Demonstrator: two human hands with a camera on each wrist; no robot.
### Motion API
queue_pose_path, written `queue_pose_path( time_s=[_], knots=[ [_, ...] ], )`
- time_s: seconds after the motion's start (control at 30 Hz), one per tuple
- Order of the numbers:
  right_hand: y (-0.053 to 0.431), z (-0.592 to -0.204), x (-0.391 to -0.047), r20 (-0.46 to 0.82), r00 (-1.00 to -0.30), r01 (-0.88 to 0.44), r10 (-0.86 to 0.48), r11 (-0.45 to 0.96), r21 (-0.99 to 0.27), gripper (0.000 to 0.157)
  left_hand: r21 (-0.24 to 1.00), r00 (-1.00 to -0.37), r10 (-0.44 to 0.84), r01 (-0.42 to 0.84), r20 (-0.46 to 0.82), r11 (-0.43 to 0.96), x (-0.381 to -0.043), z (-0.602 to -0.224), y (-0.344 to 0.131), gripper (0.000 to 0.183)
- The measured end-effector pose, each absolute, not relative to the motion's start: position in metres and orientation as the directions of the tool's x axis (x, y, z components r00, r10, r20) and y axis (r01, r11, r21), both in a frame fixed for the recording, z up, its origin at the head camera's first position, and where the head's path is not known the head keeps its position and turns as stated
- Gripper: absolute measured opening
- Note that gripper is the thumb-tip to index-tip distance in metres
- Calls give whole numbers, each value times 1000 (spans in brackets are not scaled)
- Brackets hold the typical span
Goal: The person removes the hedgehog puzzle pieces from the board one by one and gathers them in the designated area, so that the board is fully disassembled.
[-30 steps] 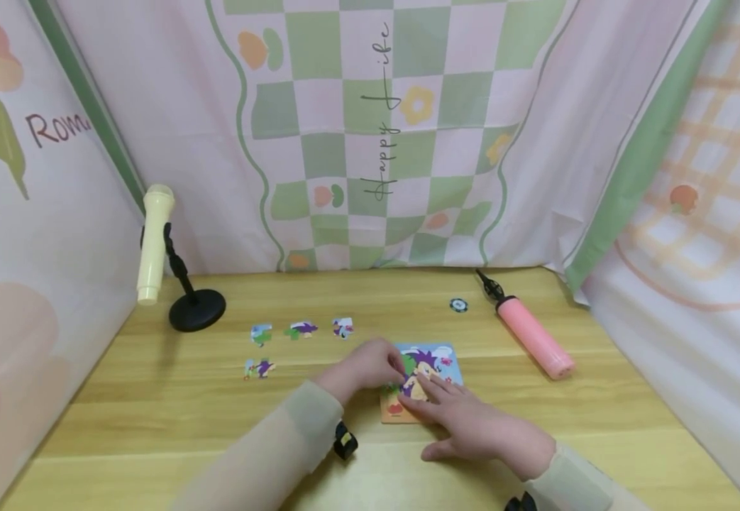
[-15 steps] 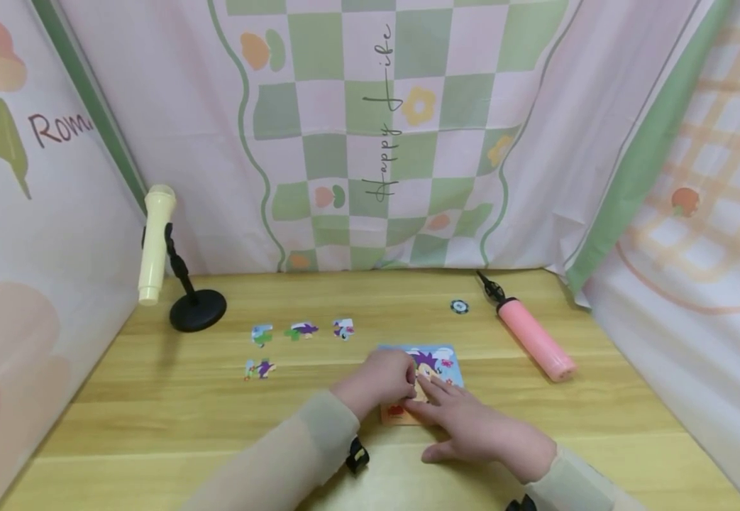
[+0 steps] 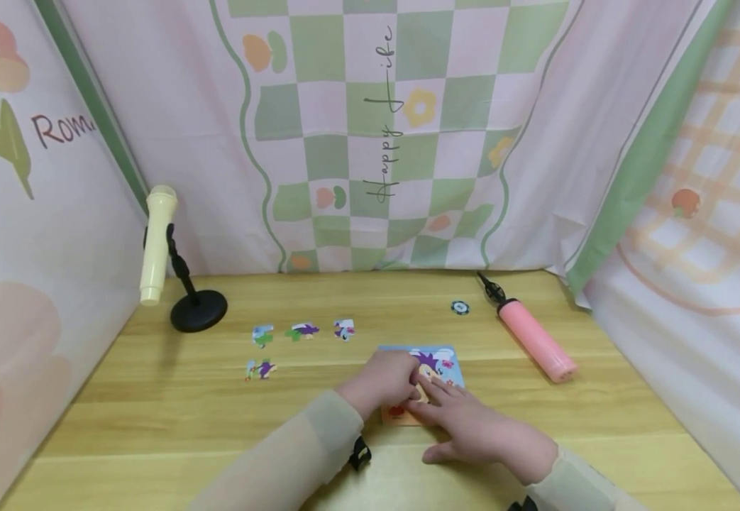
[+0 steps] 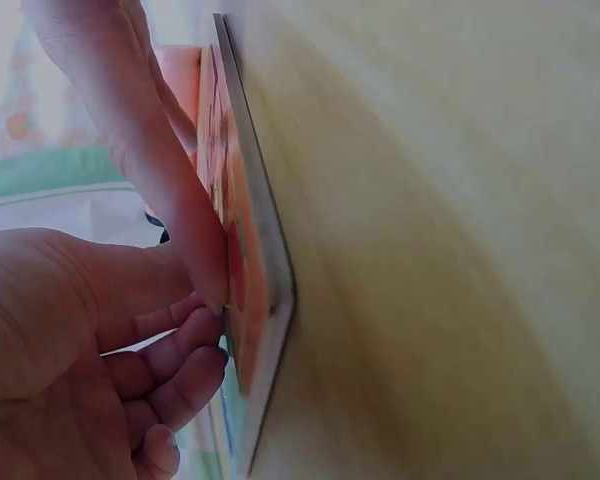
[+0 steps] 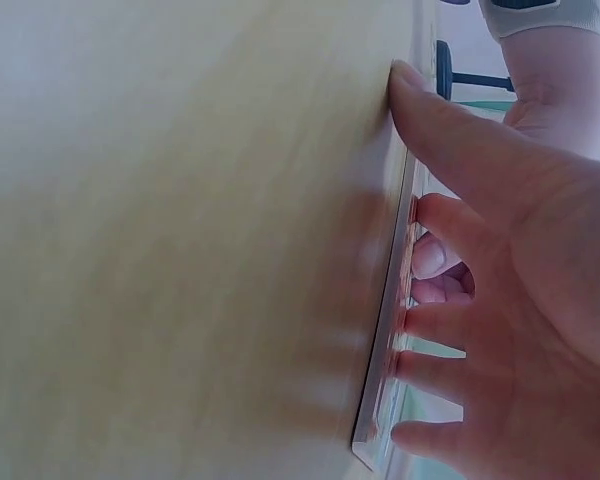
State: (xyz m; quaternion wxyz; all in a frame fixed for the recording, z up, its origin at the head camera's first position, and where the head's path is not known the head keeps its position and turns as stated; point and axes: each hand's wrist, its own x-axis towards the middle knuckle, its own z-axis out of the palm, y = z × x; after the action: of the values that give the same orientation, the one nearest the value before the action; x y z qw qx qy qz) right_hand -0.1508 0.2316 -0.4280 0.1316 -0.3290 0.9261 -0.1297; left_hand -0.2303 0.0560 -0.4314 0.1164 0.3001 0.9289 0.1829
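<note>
A square jigsaw puzzle (image 3: 448, 355) with a purple-haired cartoon figure lies flat on the wooden table. My left hand (image 3: 384, 377) is over its left half, fingers curled, their tips down on the picture; they hide that part. In the left wrist view, no piece shows between the curled fingers (image 4: 185, 385) at the board's face. My right hand (image 3: 475, 426) is spread over the puzzle's lower right, its fingertips touching the picture. The thumb (image 5: 430, 110) reaches the tabletop beyond the board's edge in the right wrist view.
Several loose puzzle pieces (image 3: 302, 331) lie to the left. A cream microphone (image 3: 158, 245) on a black stand (image 3: 199, 311) is at the back left. Toward the back right are a poker chip (image 3: 460, 307) and a pink hand pump (image 3: 536, 339). Printed curtains (image 3: 318, 142) surround the table.
My left hand has moved a little right and down over the puzzle, closer to the right fingertips, and has barely shifted since half a second ago. The right hand stays in place.
</note>
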Motion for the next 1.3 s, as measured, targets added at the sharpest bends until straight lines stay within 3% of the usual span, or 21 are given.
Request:
queue_pose_path(
  time_s=[0.47, 0.83, 1.3],
  knots=[
    [241, -420, -134, -147, -826, -475, -544, 813, -337, 79, 526, -784, 609, 471, -117, 708, -237, -439, 52, 23],
    [245, -423, -132, -148, -820, -493, -552, 814, -308, 77, 458, -804, 586, 484, -103, 745, -233, -438, 53, 22],
    [245, -423, -132, -140, -816, -504, -561, 809, -303, 76, 592, -807, 584, 431, -86, 681, -237, -445, 51, 22]
  ],
)
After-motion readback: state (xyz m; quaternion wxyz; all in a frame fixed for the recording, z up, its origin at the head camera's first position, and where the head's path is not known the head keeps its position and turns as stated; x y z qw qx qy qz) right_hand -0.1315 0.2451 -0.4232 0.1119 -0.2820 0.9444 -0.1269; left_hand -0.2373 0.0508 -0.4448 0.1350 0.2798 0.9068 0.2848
